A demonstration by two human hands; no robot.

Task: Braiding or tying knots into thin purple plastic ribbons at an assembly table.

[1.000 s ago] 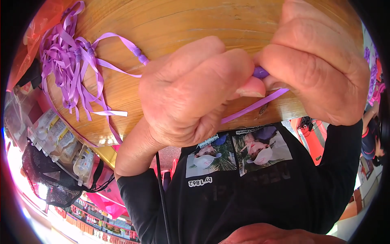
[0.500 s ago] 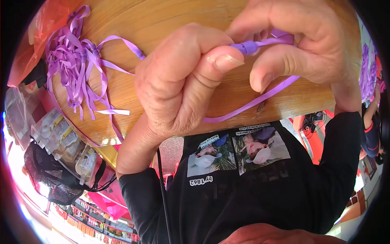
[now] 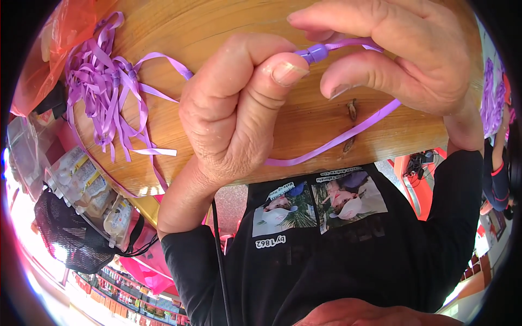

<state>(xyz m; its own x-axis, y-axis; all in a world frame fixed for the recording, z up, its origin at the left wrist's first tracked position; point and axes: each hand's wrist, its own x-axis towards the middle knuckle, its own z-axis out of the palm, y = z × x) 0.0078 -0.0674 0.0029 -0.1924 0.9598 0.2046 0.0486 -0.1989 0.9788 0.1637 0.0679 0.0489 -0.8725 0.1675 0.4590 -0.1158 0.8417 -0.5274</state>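
Observation:
My left hand (image 3: pixel 228 103) is closed, its thumb and forefinger pinching one end of a purple plastic clasp (image 3: pixel 315 53) on a lanyard. From the clasp, the purple lanyard strap (image 3: pixel 348 43) runs right, into the curve of my right hand (image 3: pixel 397 54). That hand is open around the strap, thumb and fingers apart; whether its hidden fingers touch the strap I cannot tell. A lower stretch of strap hangs in a curve between both hands, over the table's near edge. Left of my left hand lies a tangled heap of purple lanyards (image 3: pixel 100 92) with small clasps.
The wooden table (image 3: pixel 228 16) spreads beneath my hands. An orange-red plastic bag (image 3: pixel 60 43) sits at far left, above clear packs (image 3: pixel 81 174) and a black mesh bag (image 3: pixel 65 233). More purple straps (image 3: pixel 492 92) show at the far right, near another person's arm (image 3: pixel 496 157).
The clasp has shifted slightly left and up, and more of it shows. My right hand's thumb and fingers have spread farther apart, away from the clasp.

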